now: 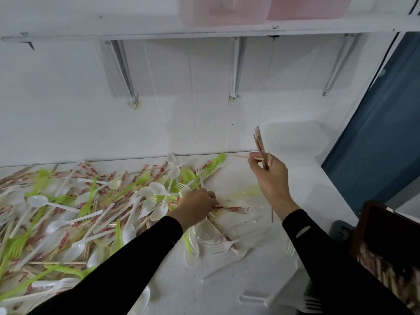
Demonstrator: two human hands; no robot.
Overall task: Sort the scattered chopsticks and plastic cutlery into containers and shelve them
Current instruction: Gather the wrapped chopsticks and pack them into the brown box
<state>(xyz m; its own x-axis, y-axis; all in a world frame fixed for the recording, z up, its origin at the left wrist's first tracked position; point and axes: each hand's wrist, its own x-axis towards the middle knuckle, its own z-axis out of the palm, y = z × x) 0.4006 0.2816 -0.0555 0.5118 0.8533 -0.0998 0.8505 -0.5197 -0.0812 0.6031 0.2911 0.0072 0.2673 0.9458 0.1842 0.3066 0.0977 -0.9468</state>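
Observation:
A heap of wrapped chopsticks, white spoons and forks, and green forks [86, 201] covers the left half of the white table [227, 292]. My left hand [195, 206] lies at the heap's right edge, its fingers pinching a red-and-white wrapped chopstick pair [229, 209] that lies on the table. My right hand [271, 178] is raised above the table to the right and grips a small bundle of chopsticks [260, 146] that stands nearly upright. Clear forks [218, 244] lie between my arms.
A dark crate [386, 253] with chopsticks inside sits at the right edge. A clear bin [300, 139] stands at the back right by the wall. Two pink bins [261, 10] rest on the shelf overhead. A blue curtain [381, 133] hangs to the right.

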